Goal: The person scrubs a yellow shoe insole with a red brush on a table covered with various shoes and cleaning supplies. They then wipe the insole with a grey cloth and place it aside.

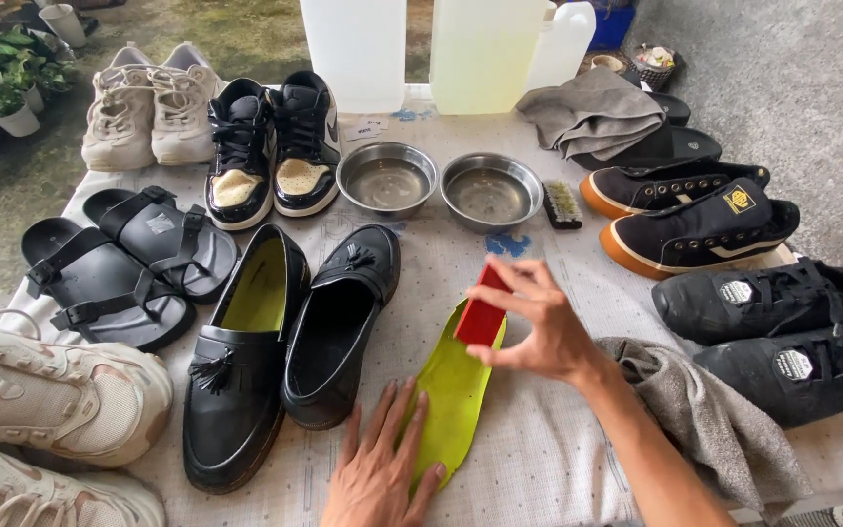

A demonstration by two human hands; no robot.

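A yellow-green insole (453, 390) lies flat on the cloth-covered table, just right of a pair of black tasselled loafers (285, 337). My left hand (378, 468) presses down on the insole's near end, fingers spread. My right hand (539, 327) holds a small red block (481, 310) against the insole's far end. The left loafer still has a yellow-green insole inside; the right loafer looks dark inside.
Two steel bowls (387, 179) (491, 190) and a small brush (562, 204) sit beyond the insole. Black sandals (119, 259), black-and-gold sneakers (270, 146), beige and white shoes lie left; black sneakers (695, 220) and a grey rag (704, 420) right. Plastic jugs (480, 54) stand at the back.
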